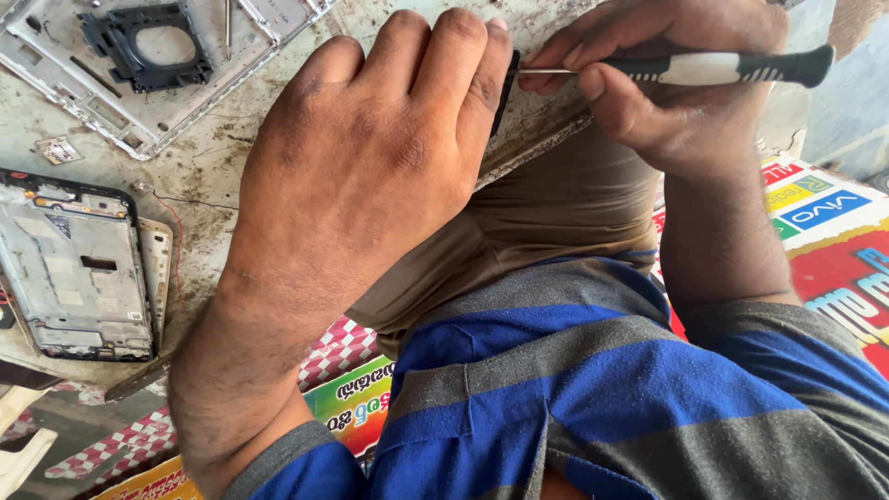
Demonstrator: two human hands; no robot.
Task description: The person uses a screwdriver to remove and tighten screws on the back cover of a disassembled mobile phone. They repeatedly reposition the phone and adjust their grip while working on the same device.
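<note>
Left hand lying knuckles-up over edge of worn, stained worktop, fingers curled down over a thin black part; only a narrow dark edge of that part visible betw. fingertips and screwdriver tip, rest hidden under hand. Grip on it: fingers closed round it, but how firmly can't tell.

Right hand just beside left, pinching a small screwdriver betw. thumb and first fingers. Black-and-white handle pointing right, thin metal shaft pointing left, tip touching or nearly touching black part's edge – can't tell which. Grip closed tight on shaft end of handle.

On worktop, upper left: silver-grey metal frame w/ black plastic bracket lying inside it, round opening in bracket. Lower left: opened phone chassis, black rim, silvery inner plate, lying flat near bench edge, well apart from both hands. Small square chip-like piece betw. frame and chassis.

Below hands: tan trousers, blue-and-grey striped shirt w/ sleeves on both forearms. Colourful printed sheet on floor at right and under bench.
</note>
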